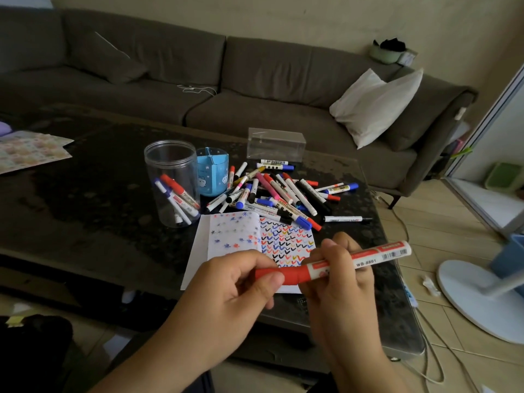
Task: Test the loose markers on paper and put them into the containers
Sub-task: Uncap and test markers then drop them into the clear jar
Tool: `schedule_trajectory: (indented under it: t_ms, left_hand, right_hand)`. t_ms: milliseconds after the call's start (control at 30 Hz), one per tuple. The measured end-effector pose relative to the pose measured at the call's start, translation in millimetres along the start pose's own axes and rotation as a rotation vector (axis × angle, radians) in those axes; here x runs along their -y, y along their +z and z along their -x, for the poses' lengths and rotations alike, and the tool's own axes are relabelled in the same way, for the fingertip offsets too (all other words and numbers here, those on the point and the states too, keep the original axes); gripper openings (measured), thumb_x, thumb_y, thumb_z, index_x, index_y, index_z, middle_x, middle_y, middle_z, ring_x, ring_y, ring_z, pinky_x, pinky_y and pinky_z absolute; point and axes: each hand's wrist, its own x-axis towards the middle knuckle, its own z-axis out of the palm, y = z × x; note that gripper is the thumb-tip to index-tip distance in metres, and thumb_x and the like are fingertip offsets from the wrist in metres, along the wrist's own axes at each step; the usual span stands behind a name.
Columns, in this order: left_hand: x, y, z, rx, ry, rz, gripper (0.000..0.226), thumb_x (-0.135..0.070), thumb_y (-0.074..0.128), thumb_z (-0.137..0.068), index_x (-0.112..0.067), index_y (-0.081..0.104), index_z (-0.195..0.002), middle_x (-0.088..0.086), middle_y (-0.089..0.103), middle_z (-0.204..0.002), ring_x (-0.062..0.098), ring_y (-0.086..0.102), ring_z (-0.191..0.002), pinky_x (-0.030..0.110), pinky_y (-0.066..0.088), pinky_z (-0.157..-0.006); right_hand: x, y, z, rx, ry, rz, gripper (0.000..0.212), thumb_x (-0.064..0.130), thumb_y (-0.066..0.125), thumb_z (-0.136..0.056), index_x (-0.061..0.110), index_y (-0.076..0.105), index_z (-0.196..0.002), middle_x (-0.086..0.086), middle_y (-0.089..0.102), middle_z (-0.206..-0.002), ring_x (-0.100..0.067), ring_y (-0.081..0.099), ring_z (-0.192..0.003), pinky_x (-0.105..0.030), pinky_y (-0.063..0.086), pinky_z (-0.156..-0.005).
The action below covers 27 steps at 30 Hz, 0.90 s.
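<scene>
Gripping the red marker at lower centre of the frame, both hands work on one pen: the left hand pinches the red cap between thumb and fingers, and the right hand curls round the white barrel just beside the cap. The marker lies nearly level above the paper, which rests on the dark counter and already carries rows of coloured ticks and stars. Whether the cap is coming off or going on cannot be told. To do the cap step well, keep barrel and cap in one straight line and pull or push along that axis without bending. The pile of loose markers sits at centre frame beyond the paper, with the clear jar holding a few markers to its left, the blue holder just beside the jar, and the clear box behind.
</scene>
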Motion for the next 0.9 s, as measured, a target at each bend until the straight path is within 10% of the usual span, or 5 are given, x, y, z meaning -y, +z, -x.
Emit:
schedule_trajectory:
  t_ms: [900]
  left_hand:
    - [-22.1, -5.5, -5.5, 0.086, 0.098, -0.066, 0.027, -0.057, 0.048, -0.079, -0.034, 0.060, -0.088, -0.010, 0.064, -0.066, 0.004, 0.055, -0.055, 0.023, 0.047, -0.055]
  right_hand:
    - [13.9, 11.2, 5.6, -0.005, -0.146, 0.038, 0.027, 0.025, 0.057, -0.068, 0.024, 0.037, -0.049, 0.002, 0.030, -0.050, -0.010, 0.028, -0.046, -0.024, 0.026, -0.042]
